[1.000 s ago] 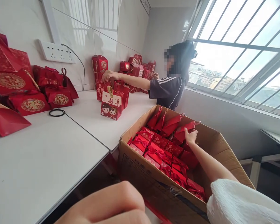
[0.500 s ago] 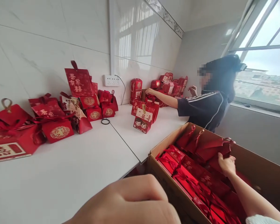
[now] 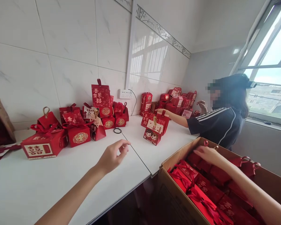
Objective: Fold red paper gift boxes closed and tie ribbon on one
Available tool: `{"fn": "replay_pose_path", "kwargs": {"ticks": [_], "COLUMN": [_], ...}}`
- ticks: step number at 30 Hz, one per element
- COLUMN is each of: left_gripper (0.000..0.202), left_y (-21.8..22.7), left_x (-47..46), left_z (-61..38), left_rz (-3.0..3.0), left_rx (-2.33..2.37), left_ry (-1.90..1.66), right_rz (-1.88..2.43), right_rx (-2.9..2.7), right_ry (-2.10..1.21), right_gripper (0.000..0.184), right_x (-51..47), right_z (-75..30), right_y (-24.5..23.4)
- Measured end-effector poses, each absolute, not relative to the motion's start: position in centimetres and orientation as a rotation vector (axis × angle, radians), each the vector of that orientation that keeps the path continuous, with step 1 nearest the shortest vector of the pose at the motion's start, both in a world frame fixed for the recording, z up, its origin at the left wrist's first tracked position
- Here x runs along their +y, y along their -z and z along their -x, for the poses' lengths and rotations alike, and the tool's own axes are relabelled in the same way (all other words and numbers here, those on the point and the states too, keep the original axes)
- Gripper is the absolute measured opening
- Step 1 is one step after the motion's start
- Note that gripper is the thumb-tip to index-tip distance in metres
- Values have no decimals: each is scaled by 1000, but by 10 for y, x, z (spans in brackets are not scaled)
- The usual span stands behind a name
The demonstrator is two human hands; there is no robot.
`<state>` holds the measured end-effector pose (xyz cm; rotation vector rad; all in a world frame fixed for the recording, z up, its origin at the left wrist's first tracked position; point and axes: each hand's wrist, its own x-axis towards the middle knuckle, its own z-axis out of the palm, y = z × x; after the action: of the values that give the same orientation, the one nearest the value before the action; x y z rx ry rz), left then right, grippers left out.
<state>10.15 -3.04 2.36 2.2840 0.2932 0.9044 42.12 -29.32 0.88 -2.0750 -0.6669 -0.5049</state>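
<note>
My left hand [image 3: 114,154] hangs above the white table [image 3: 84,178], empty, its fingers loosely curved and thumb apart. My right hand [image 3: 207,154] is over the far left part of a cardboard box [image 3: 178,154], fingers stretched over the dark red gift boxes [image 3: 220,170] inside; its undersides are hidden. Brighter red gift boxes with ribbon bows [image 3: 201,197] fill the box's near side. Ahead on the table stands a small group of gift boxes, its front one [image 3: 152,134] showing two cartoon figures. More red gift boxes [image 3: 79,136] cluster at left against the wall.
A co-worker in a dark striped shirt [image 3: 215,125] reaches toward a pile of red boxes [image 3: 175,100] at the back. A black ring [image 3: 117,130] lies on the table. A socket strip [image 3: 125,93] is on the wall. A brown bag [image 3: 1,125] stands far left.
My left hand has moved from close to the camera out over the table. My right hand has shifted left and farther back across the cardboard box. The view has tilted up and swung left.
</note>
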Motion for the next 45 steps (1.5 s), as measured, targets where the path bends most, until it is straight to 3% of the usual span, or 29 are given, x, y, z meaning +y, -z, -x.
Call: {"fn": "replay_pose_path", "kwargs": {"ticks": [1,5,9,12,17,23,29,31,33,36,40,45], "left_gripper": [23,25,23,24,31,52,65,70,66,49,36,23], "left_y": [-11,33,50,49,42,29,21,20,18,18,21,16], "left_x": [-20,11,24,23,20,15,-4,-9,-11,-14,-21,-28], "left_z": [-103,-94,-84,-85,-91,-91,-91,-91,-90,-91,-94,-92], "left_rz": [-2245,-2169,-2208,-2151,-1976,-1628,-1696,-1688,-1709,-1703,-1708,-1758], "left_rx": [363,593,699,759,758,818,383,384,421,519,681,595], "left_ry": [-915,-981,-927,-961,-986,-1213,-844,-801,-854,-985,-1181,-1187], "right_rz": [2094,2053,2049,2043,1826,1265,1131,1184,1246,1291,1230,1267], "right_rx": [-769,-1093,-1126,-1128,-1313,-1931,-1880,-1734,-1605,-1428,-1261,-1396], "right_ry": [432,316,304,246,140,-363,-483,-449,-423,-494,-488,-322], "right_gripper": [7,17,20,8,10,9,10,21,37,32,46,20], "right_x": [-276,-198,-139,-119,-102,-88,-73,-73,-76,-83,-90,-95], "right_z": [-419,-406,-399,-400,-371,-296,-254,-249,-247,-246,-246,-236], "right_y": [-13,-28,-29,-30,-43,-47,-23,-17,-13,-10,-6,-4]}}
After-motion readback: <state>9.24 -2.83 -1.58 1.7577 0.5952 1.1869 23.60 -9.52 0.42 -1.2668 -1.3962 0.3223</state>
